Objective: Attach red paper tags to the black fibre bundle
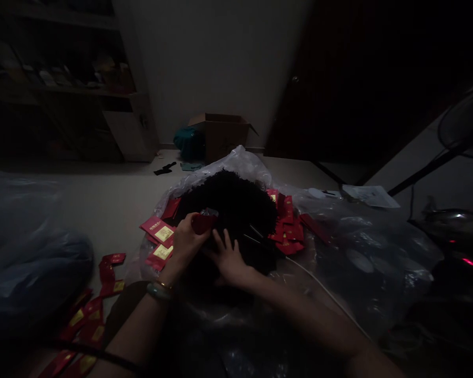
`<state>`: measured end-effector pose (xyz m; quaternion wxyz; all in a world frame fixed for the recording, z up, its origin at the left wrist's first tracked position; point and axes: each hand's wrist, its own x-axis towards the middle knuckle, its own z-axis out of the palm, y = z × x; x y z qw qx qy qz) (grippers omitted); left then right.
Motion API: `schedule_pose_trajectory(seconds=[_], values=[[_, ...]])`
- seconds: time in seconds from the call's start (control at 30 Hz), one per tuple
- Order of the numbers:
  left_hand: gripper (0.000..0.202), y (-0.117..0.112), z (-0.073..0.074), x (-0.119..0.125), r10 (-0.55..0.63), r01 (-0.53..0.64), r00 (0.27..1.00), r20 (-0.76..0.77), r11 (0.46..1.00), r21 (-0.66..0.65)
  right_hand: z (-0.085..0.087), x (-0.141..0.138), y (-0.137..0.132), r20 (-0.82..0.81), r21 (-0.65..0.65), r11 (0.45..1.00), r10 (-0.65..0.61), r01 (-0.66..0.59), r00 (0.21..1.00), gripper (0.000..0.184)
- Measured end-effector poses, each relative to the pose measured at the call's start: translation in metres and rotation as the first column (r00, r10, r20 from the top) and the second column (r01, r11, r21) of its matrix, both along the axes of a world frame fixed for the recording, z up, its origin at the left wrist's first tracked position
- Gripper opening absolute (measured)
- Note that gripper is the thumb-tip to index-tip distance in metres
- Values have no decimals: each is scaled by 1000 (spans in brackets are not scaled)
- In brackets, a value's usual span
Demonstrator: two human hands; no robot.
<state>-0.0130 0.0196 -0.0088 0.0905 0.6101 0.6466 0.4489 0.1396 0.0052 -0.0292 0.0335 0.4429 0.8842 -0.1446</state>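
Observation:
My left hand (185,240) is closed round a small red packet (203,224), with a bit of clear plastic at its top edge. Just right of it, my right hand (230,262) has its fingers spread over a heap of black, shaggy material (230,194); what lies under the palm is too dark to make out. Red packets with gold labels (163,233) lie at the heap's left side. More red packets (289,226) are piled at its right. Clear plastic sheeting (240,157) surrounds the heap.
An open cardboard box (225,137) and a teal bag (189,142) stand by the wall. More red packets (90,320) are scattered on the floor at left, beside a large plastic-wrapped bundle (35,262). A pale cable (331,294) runs at right, near plastic sheeting.

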Motion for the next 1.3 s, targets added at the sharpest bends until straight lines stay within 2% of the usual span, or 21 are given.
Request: schedule_pose_trajectory(seconds=[0.07, 0.13, 0.23, 0.33, 0.4, 0.47, 0.57, 0.63, 0.7, 0.83, 0.93, 1.0, 1.07, 1.2, 1.3], values=[[42, -1, 2, 1, 15, -15, 1000, -14, 1000, -8, -9, -6, -7, 43, 36, 994, 103, -105, 994, 99], [41, -2, 3, 1, 11, -11, 1000, -18, 1000, -15, -11, -7, -1, 50, 75, 992, 101, -104, 994, 85], [41, -2, 1, -1, -4, 4, 1000, -3, 1000, -14, -5, -2, 20, -13, 119, 993, -10, 12, 1000, 68], [41, 0, -2, -1, -2, 2, 1000, 3, 1000, -4, 2, 11, 39, -156, 120, 979, -145, 164, 977, 55], [41, 1, -4, -1, -8, 8, 1000, 5, 1000, -5, 4, 22, 48, -295, 70, 965, -222, 252, 930, 47], [42, 2, -5, -1, -14, 14, 1000, 9, 1000, -11, 4, 34, 57, -448, -20, 964, -245, 265, 860, 43], [42, 3, -5, 0, -13, 13, 1000, 7, 1000, -21, 4, 55, 66, -614, -154, 953, -298, 260, 731, 50], [43, 2, -4, 1, -7, 7, 1000, 2, 999, -31, 4, 68, 66, -624, -242, 924, -381, 296, 682, 56], [44, 1, -3, 1, -11, 11, 1000, 3, 999, -48, 1, 77, 59, -561, -286, 910, -413, 301, 718, 66], [42, 0, -3, 5, -39, 38, 999, -5, 998, -57, -9, 74, 31, -357, -277, 928, -340, 248, 870, 112], [42, -1, -4, 8, -63, 62, 998, -13, 996, -61, -13, 54, 17, -276, -261, 931, -324, 254, 905, 121], [42, -1, -4, 10, -67, 65, 997, -23, 995, -70, -12, 40, 15, -269, -213, 949, -286, 232, 920, 118], [41, -2, -5, 10, -72, 69, 997, -41, 995, -72, -8, 30, 16, -263, -144, 972, -218, 185, 940, 107], [41, -2, -10, 10, -97, 94, 994, -43, 993, -74, -4, 29, 22, -258, -30, 993, -114, 110, 959, 63], [42, -1, -16, 12, -129, 127, 991, -20, 989, -77, -5, 42, 30, -353, -38, 989, -147, 143, 924, 41]])
